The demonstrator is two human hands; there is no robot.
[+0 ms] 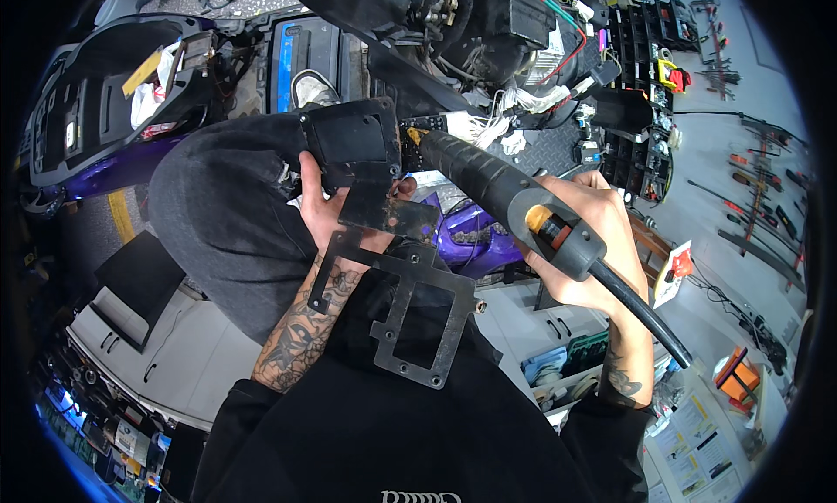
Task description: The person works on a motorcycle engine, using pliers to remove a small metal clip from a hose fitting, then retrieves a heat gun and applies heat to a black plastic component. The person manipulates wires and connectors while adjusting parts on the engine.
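Note:
My left hand [327, 211] grips a black metal bracket [427, 304] from beneath, with the thumb along its left side and fingertips curling round on the right. The bracket has a square plate at its far end, a bent middle with rusty spots, and an open rectangular frame reaching toward my chest. My right hand [575, 215] is closed round a long black tool [479, 173] with a tapered, banded body. Orange parts show through an opening near its rear, where a thin black rod or cable comes out. The tool's yellowish tip [414, 137] is beside the bracket's far plate.
A partly stripped scooter or similar vehicle stands ahead, with loose wiring [501, 102] and a black seat-like shell [105, 84] at left. Purple panels [471, 233] lie beyond my hands. Black parts bins [641, 102] and wall-hung tools [767, 189] are at right; white cabinets [139, 355] stand behind.

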